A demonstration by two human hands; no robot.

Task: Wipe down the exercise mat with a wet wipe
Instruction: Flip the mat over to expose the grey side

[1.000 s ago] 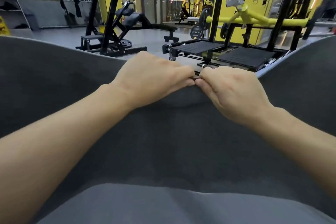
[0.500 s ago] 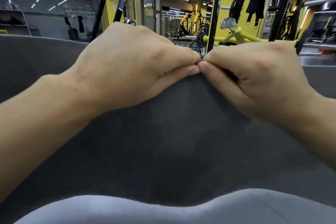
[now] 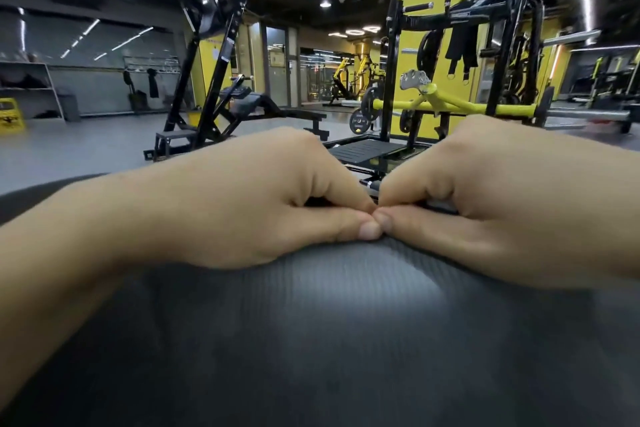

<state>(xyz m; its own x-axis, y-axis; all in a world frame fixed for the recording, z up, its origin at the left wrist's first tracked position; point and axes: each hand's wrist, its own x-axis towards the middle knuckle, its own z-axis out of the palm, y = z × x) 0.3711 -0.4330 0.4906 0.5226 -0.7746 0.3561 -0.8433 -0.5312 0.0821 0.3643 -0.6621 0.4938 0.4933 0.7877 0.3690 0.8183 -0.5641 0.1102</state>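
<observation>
The dark grey exercise mat (image 3: 311,340) fills the lower half of the view, and its ribbed surface is turned toward the camera. Its upper edge is raised at the middle. Behind the mat, to the right, a black rack (image 3: 391,80) with a yellow bar (image 3: 485,109) is seen. Behind the mat, to the left, a black slanted machine (image 3: 207,80) is standing on the grey floor. At the upper edge of the mat, the left hand (image 3: 249,198) and the right hand (image 3: 485,204) are placed side by side. The edge is pinched by both: the thumbs are pressed on the near face, the fingers are curled over the far side, and the two thumb tips are touching. Far behind the left end of the mat, a yellow floor sign (image 3: 8,114) is visible.
</observation>
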